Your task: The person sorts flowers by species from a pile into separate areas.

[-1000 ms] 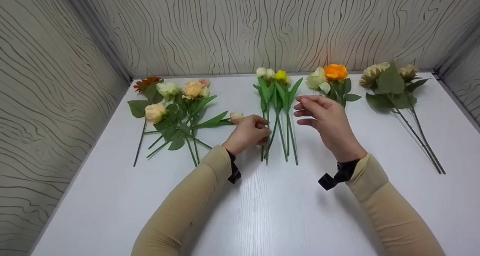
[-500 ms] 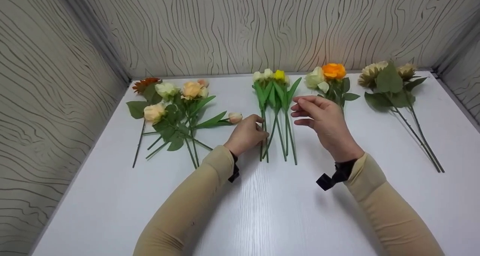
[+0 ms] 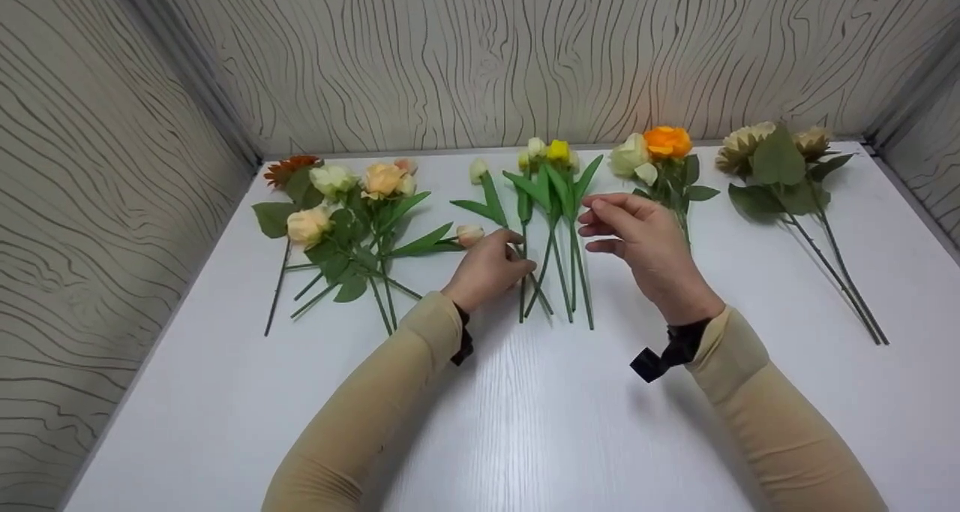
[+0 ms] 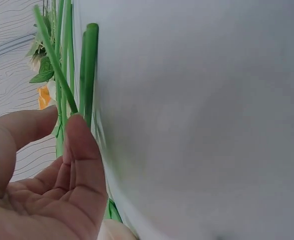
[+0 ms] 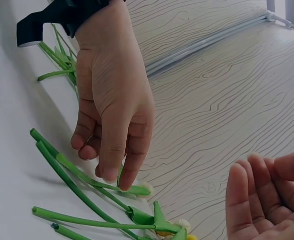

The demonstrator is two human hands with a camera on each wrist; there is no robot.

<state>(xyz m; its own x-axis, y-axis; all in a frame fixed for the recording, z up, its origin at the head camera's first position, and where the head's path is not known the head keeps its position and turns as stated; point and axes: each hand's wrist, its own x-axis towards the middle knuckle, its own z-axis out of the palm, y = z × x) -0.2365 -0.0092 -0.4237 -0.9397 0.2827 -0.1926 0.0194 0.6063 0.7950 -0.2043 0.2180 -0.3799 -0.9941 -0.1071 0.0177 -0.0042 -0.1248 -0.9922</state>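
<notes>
My left hand [image 3: 489, 270] pinches the green stem of a white tulip [image 3: 478, 171]; its head leans left and the stem end slants right across another stem. In the left wrist view that thin stem [image 4: 54, 60] runs up from the fingertips. Just right of it lies a group of tulips, with a white bloom [image 3: 536, 148] and a yellow tulip [image 3: 557, 151] at the top. My right hand [image 3: 651, 251] hovers at the right side of this group, fingers loosely bent, holding nothing. A pale pink tulip [image 3: 470, 235] lies right behind my left hand.
At left lies a loose pile with a peach rose [image 3: 308, 227], a whitish-green flower [image 3: 334, 179] and a rust-red flower [image 3: 291, 170]. An orange rose [image 3: 667, 143] and long-stemmed beige flowers [image 3: 744, 146] lie at right. A patterned wall [image 3: 480, 54] borders the white table [image 3: 510, 422].
The white tulip in my left hand has swung away from the group, its head going left and its stem end right. My right hand has stayed nearly in place.
</notes>
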